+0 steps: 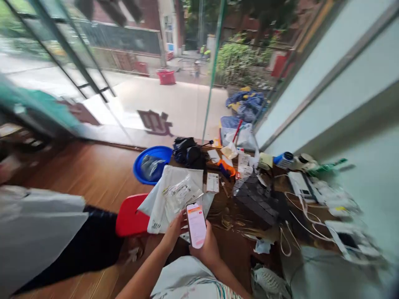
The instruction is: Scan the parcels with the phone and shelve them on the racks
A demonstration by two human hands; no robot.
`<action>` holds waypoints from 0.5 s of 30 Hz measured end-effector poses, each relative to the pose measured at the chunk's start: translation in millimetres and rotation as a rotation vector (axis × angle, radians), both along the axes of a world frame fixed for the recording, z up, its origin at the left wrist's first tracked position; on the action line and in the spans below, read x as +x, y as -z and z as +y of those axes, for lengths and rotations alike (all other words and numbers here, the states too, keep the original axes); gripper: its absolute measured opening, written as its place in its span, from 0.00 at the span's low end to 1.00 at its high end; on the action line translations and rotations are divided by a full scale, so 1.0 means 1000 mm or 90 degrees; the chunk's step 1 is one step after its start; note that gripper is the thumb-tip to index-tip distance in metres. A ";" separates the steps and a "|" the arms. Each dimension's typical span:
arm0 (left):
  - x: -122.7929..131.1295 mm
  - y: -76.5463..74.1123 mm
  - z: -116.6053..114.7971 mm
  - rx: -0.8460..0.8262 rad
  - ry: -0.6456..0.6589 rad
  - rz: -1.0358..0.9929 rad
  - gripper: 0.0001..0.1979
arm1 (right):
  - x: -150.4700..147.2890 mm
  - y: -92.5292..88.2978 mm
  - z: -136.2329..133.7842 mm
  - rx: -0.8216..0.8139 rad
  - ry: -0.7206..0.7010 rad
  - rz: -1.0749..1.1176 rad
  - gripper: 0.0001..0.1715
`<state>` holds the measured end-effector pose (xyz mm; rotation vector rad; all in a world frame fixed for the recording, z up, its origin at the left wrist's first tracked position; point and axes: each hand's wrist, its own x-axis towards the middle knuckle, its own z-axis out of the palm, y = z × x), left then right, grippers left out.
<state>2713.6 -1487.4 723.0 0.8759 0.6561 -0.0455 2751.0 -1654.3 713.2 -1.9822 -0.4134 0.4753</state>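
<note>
A smartphone (196,228) with a lit white and orange screen is upright in front of me. My right hand (208,245) grips its lower right side. Along the phone's left edge lies my left hand (176,227), its fingers closed against the edge and partly hidden behind it. Just beyond the phone, a clear plastic packet (182,192) with printed labels rests on a white mailing bag (158,207). A small white labelled box (213,182) is to the right of the bag.
A red stool (132,216) and a blue basin (137,168) are at left, near a person in a white top (37,232). Black bags (188,151), orange tape dispenser (227,167), dark checked bag (254,197) and white cables (307,214) crowd the table. Glass panes stand beyond.
</note>
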 end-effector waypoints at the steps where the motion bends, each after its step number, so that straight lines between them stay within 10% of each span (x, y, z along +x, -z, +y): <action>1: -0.009 -0.012 -0.001 -0.017 -0.063 -0.017 0.36 | 0.001 -0.009 0.006 -0.001 -0.061 -0.002 0.54; 8: -0.124 -0.071 0.009 0.047 -0.416 -0.028 0.33 | -0.037 -0.063 0.074 0.091 -0.467 -0.062 0.60; 15: -0.292 -0.090 0.038 0.205 -0.757 0.014 0.27 | -0.190 -0.080 0.154 0.125 -0.729 -0.071 0.64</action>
